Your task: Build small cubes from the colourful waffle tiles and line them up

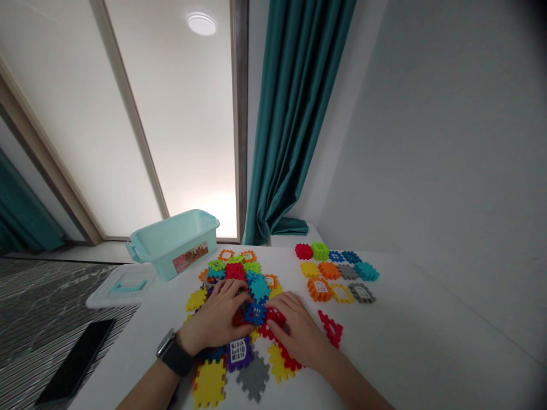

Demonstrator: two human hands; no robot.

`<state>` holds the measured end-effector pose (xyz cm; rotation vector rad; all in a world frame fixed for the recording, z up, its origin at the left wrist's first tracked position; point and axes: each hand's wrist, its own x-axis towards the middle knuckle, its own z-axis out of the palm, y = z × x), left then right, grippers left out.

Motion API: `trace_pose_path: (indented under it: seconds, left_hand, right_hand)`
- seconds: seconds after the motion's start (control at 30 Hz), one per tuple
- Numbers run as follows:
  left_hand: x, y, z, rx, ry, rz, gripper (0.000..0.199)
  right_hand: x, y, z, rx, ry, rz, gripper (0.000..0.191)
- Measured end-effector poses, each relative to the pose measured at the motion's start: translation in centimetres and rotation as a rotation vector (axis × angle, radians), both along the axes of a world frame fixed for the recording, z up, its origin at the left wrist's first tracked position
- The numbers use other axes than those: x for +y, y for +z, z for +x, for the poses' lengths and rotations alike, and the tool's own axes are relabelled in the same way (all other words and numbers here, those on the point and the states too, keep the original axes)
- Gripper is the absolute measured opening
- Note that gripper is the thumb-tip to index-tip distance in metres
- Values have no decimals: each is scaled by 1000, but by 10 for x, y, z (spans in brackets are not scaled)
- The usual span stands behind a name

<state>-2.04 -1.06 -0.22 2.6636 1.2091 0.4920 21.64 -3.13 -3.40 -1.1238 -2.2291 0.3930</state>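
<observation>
A heap of colourful interlocking plastic waffle tiles (pixel 233 273) lies on the white table (pixel 128 364), and both my hands are on it. My left hand (pixel 216 319), with a black-strapped smartwatch (pixel 173 353) on its wrist, rests over the middle of the heap, its fingertips near a blue tile (pixel 255 313). My right hand (pixel 297 336) lies on the heap's right side, fingers on a red tile (pixel 273 319). Whether either hand grips a tile is hidden. A yellow tile (pixel 209 382) and a grey tile (pixel 253 376) lie below my hands.
A second group of several tiles (pixel 335 273) lies to the right, with a loose red tile (pixel 330 329) nearer my right hand. A pale turquoise plastic bin (pixel 173 242) stands at the far left, beside its lid (pixel 123 286). A black phone (pixel 74 361) lies on the striped floor at the left.
</observation>
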Motion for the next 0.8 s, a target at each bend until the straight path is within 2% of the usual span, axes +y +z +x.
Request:
trace_pose_path:
  seconds: [0.3, 0.47, 0.67, 0.8]
  left_hand:
    - [0, -3, 1, -3, -4, 35, 35]
    - [0, -1, 3, 15, 0, 21, 41]
    - [0, 2, 4, -11, -4, 47, 37]
    - [0, 1, 4, -49, -12, 77, 48]
  right_hand:
    - [0, -4, -12, -43, -70, -44, 20]
    - [2, -8, -11, 11, -66, -81, 28]
    - [2, -8, -9, 69, -39, -39, 35]
    - [1, -5, -4, 87, -18, 2, 34]
